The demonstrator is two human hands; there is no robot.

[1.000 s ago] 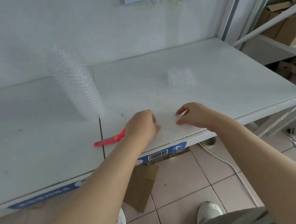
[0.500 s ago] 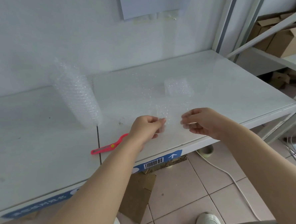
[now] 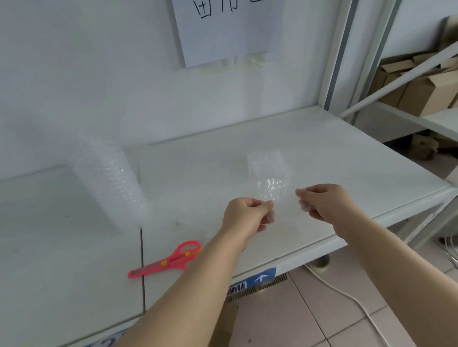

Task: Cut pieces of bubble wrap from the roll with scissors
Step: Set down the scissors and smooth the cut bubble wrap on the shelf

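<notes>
Cut piece [image 3: 274, 188]: lifted off the desk [image 3: 343, 182] since a second ago, now held between left hand [image 3: 245, 215] and right hand [image 3: 323, 202], each grip pinching an edge. Scissors [image 3: 169, 260] lie idle; roll [image 3: 108, 186] stands at the left. Cut apparently finished; stacking likely next.

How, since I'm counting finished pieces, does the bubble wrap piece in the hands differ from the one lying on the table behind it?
The held piece is up off the surface, pinched at its sides by the left hand and right hand. The lying piece rests on the table, untouched. The held piece is nearer the front edge, and the lying piece sits farther back. Both are small pieces of clear bubble wrap.
</notes>
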